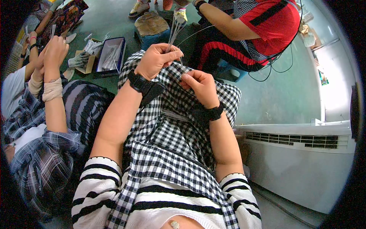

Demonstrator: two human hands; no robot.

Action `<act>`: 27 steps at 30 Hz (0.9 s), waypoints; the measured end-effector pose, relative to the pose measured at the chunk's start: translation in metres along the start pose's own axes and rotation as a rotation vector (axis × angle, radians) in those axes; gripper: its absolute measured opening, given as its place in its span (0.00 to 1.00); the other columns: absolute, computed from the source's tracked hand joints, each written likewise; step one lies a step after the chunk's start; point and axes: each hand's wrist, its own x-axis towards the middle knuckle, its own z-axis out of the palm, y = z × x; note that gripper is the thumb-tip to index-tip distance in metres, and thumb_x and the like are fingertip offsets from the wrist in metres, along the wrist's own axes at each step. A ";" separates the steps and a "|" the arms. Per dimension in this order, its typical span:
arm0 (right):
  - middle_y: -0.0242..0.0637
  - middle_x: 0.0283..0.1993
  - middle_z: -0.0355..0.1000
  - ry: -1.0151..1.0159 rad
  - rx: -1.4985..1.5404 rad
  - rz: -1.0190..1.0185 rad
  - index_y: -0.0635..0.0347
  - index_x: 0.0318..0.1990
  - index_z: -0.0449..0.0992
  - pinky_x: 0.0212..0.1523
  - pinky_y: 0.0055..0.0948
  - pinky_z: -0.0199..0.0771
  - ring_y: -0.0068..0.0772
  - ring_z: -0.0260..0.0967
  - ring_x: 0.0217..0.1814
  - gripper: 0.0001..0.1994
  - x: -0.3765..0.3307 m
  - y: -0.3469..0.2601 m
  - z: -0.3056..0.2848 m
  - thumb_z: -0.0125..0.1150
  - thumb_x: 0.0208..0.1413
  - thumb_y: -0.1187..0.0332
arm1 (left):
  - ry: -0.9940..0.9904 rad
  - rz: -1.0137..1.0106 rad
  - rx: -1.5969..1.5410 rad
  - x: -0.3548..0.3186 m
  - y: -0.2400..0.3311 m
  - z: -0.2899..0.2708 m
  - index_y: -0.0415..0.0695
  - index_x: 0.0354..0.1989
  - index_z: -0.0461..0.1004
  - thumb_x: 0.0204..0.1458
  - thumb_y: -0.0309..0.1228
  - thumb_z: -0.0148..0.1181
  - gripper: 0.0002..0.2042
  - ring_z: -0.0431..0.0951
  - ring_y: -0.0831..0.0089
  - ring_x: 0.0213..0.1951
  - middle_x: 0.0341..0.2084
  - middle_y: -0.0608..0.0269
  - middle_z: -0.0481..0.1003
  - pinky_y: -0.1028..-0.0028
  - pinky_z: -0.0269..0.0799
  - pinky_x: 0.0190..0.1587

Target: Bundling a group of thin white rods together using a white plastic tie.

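- Up at twelve o'clock from my lap, I see my left hand [154,61] pinching a bundle of thin pale strands [174,32] that fans upward from the fist.
- Its fingers are closed tight around the lower end of the bundle; the upper ends rise free toward a tuft of the same material [180,14] held above by another person in a red top [267,19].
- My right hand [200,86], at about one o'clock and just beside the left, is curled shut; I judge it nips a single strand, though that strand is too fine to make out.
- I judge the strands to be very light, springy and a little slippery, so they would slide apart if gripped loosely; the best hold looks to be low down, where they are gathered together.
- They look thin, straight, whitish-grey and slightly glossy.
- Both hands hover over a black-and-white checked cloth [171,129] spread on my knees.
- At ten o'clock lies an open blue box [110,55] with more pale pieces inside, on the green floor [282,95].
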 end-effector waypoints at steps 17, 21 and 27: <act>0.31 0.30 0.73 0.005 0.122 -0.050 0.66 0.35 0.76 0.33 0.20 0.67 0.18 0.66 0.30 0.12 -0.001 -0.004 0.000 0.53 0.57 0.64 | -0.010 -0.005 -0.019 0.002 -0.001 -0.002 0.42 0.29 0.76 0.47 0.29 0.62 0.05 0.65 0.87 0.20 0.21 0.70 0.73 0.87 0.57 0.22; 0.32 0.31 0.73 -0.109 0.171 0.013 0.67 0.36 0.75 0.35 0.19 0.67 0.20 0.66 0.30 0.14 0.000 0.000 -0.005 0.49 0.60 0.64 | -0.027 -0.006 -0.002 0.001 0.000 0.000 0.41 0.29 0.76 0.47 0.29 0.62 0.05 0.65 0.87 0.20 0.22 0.70 0.73 0.87 0.57 0.22; 0.32 0.30 0.73 -0.130 0.222 0.066 0.66 0.36 0.75 0.35 0.19 0.67 0.19 0.66 0.30 0.11 0.000 0.002 -0.006 0.51 0.58 0.66 | -0.052 -0.001 -0.008 0.000 0.000 -0.002 0.41 0.28 0.76 0.48 0.28 0.62 0.04 0.65 0.87 0.20 0.23 0.71 0.72 0.87 0.57 0.23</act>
